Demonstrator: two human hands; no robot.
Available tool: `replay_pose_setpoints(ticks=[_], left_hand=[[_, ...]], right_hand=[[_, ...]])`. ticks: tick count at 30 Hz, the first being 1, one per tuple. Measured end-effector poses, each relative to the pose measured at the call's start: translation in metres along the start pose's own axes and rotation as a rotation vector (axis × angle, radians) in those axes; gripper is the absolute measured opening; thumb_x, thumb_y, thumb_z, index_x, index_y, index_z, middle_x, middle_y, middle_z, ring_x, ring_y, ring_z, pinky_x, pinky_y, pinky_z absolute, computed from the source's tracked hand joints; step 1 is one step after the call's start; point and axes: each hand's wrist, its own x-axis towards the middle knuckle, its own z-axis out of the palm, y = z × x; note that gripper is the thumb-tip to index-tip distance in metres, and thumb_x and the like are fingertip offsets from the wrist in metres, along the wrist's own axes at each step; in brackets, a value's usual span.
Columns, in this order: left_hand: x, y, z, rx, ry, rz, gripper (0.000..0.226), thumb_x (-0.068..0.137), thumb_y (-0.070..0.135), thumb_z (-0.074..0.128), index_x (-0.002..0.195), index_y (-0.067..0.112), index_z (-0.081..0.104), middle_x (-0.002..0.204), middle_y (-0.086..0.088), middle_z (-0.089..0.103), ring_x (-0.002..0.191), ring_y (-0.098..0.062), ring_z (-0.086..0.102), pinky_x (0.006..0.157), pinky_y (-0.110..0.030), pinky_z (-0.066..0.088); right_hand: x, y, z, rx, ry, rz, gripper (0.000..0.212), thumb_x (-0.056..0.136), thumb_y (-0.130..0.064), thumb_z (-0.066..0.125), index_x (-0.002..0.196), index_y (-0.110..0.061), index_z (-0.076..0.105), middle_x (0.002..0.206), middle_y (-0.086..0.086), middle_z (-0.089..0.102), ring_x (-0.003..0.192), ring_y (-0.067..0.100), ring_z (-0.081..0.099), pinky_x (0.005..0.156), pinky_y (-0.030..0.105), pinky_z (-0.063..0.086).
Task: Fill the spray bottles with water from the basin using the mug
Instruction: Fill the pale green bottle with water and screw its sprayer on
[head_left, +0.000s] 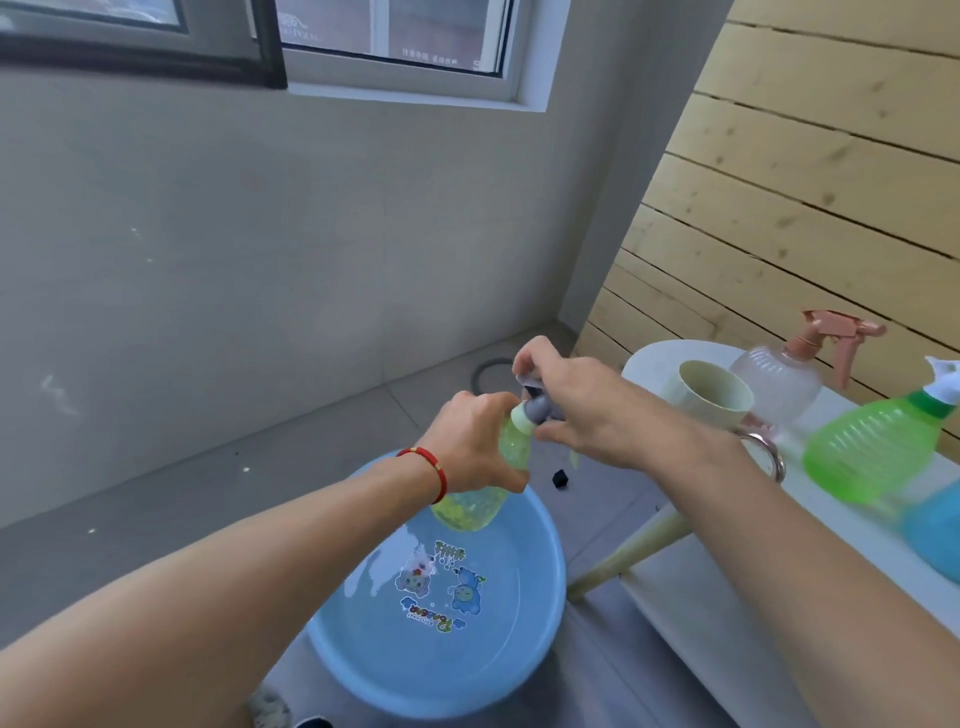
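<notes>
Progress check: my left hand (475, 441) is wrapped round the neck/shoulder of the yellow-green spray bottle (483, 493), held tilted over the far rim of the blue basin (540, 597). My right hand (576, 410) is at the bottle's top, fingers curled and pinching the grey spray head (543, 408); whether it's going on or coming off, can't tell. Bottle body looks wet/speckled inside; fill level not readable. Basin sits on the floor, holds water w/ cartoon print showing through the bottom. Mug (709, 395) is cream, upright on the white bench (727, 613) to my right, not in either hand, so I judge no scooping at this step. Remaining on bench: clear bottle w/ pink trigger (789, 374) just behind the mug, green bottle (872, 447) nearer me, and part of a blue one (935, 530) at frame edge. All three seem capped; contents can't be judged, so I count them as prob. not yet done. Other: small black object (561, 478) on the floor by the basin, grey ring (488, 371) on the floor near the wall, a round metal-rimmed thing (769, 457) next to the mug. Obstruction: bench leg (628, 551) stands close to the basin rim; mug reach goes across it.
</notes>
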Motion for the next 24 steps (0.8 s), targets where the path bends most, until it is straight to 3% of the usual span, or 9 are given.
replay_pose_setpoints(ticks=[7,15,19,24], left_hand=[[0.002,-0.010,-0.006,-0.015,0.006,0.007,0.050,0.060,0.037,0.087,0.092,0.025,0.051,0.072,0.000,0.062,0.067,-0.026,0.054,0.067,-0.038,0.051],[0.007,-0.018,-0.012,-0.028,-0.089,-0.005,0.047,0.063,0.034,0.089,0.085,0.028,0.048,0.077,-0.007,0.066,0.071,-0.028,0.061,0.067,-0.039,0.052],[0.012,-0.021,-0.020,-0.015,-0.177,-0.010,0.044,0.063,0.038,0.090,0.079,0.024,0.052,0.077,-0.007,0.067,0.072,-0.026,0.063,0.068,-0.040,0.053],[0.011,-0.027,-0.027,-0.032,-0.259,0.018,0.048,0.064,0.038,0.092,0.074,0.028,0.046,0.069,0.002,0.057,0.061,-0.017,0.051,0.058,-0.029,0.043]], right_hand=[[0.034,0.003,-0.009,0.073,-0.089,0.042,0.033,0.071,-0.016,0.085,0.087,-0.030,0.060,0.081,-0.009,0.061,0.071,0.009,0.052,0.060,0.030,0.046],[0.050,0.009,-0.002,0.085,-0.128,-0.013,0.032,0.069,-0.015,0.087,0.090,-0.028,0.067,0.084,-0.008,0.067,0.075,0.013,0.060,0.066,0.038,0.054],[0.052,0.011,-0.003,0.090,-0.147,-0.072,0.033,0.071,-0.008,0.084,0.086,-0.030,0.065,0.077,-0.013,0.063,0.068,0.006,0.054,0.059,0.025,0.048],[0.053,0.006,-0.003,0.045,-0.168,-0.128,0.031,0.070,-0.013,0.087,0.086,-0.029,0.065,0.076,-0.010,0.063,0.068,0.009,0.055,0.061,0.031,0.049]])
